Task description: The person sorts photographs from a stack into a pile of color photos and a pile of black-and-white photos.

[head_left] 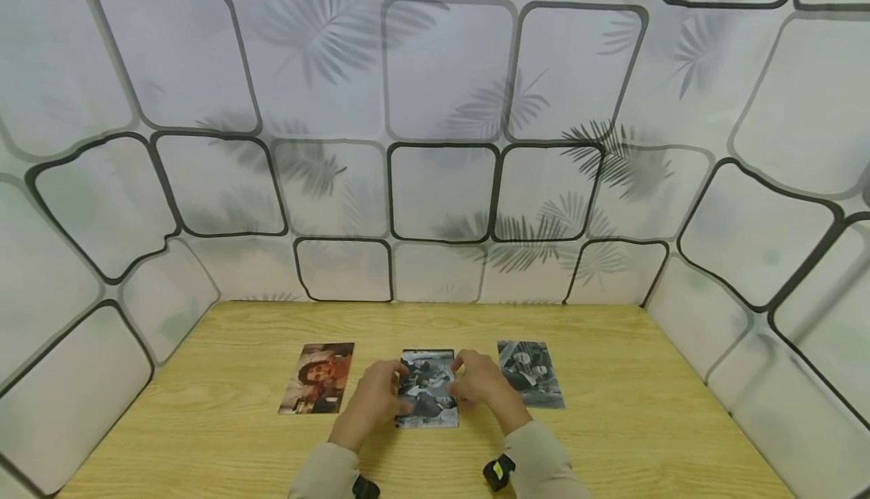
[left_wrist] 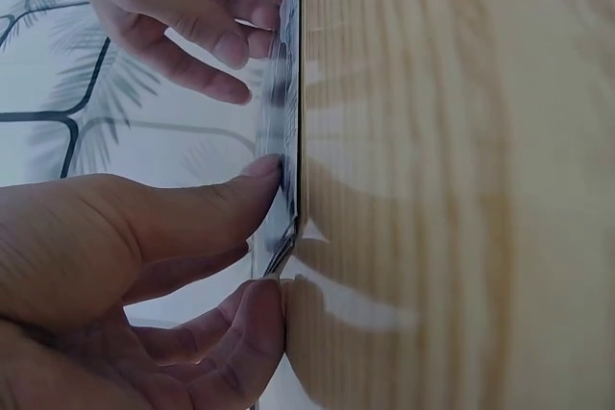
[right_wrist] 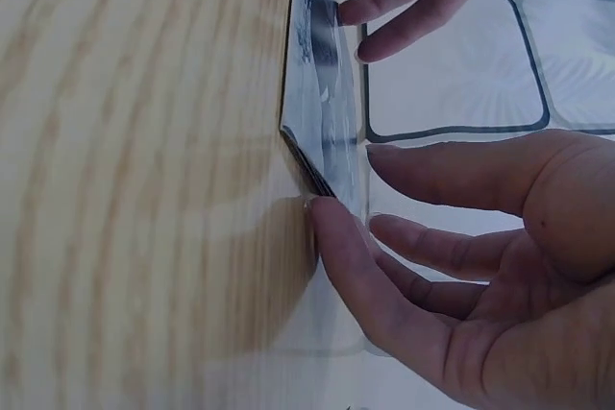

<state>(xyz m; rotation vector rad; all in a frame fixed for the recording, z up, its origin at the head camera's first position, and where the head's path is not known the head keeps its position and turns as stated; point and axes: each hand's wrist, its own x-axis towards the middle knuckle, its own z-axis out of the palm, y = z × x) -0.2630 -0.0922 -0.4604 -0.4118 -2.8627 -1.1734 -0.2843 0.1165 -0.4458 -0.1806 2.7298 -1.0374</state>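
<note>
Running front to back, the middle photo (head_left: 427, 387) lies between left hand (head_left: 376, 395) and right hand (head_left: 481, 380), each grip parted.

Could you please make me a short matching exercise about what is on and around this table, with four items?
Things:
1. Middle photo
2. Sleeves
3. Reddish-brown photo
4. Tabletop

Places or looks:
A. Yellowish, with wood grain
B. Between the left hand and the right hand
C. Plain beige
D. Lying to the left of the left hand

Right pairs: 1-B, 2-C, 3-D, 4-A
</note>
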